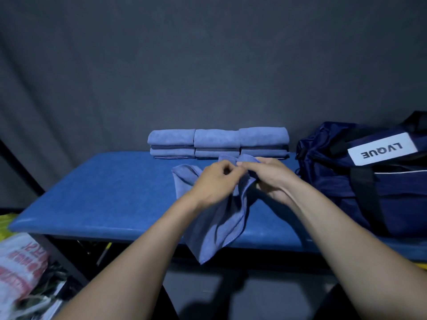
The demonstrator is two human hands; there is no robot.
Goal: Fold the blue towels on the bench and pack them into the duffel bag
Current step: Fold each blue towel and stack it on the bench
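Note:
An unfolded blue towel (217, 225) hangs crumpled over the middle of the blue padded bench (111, 192), its lower corner dropping past the front edge. My left hand (215, 183) and my right hand (265, 176) meet above it, each pinching the towel's top edge with curled fingers. Behind them, three stacks of folded blue towels (218, 144) stand in a row against the back. The navy duffel bag (369, 172) with a white label sits on the bench's right end, right of my right hand.
A grey fabric backdrop (208, 65) hangs behind the bench. On the floor at lower left lies a printed white sack (20, 266) with clutter. A dark metal leg (62, 257) runs diagonally under the bench's left end.

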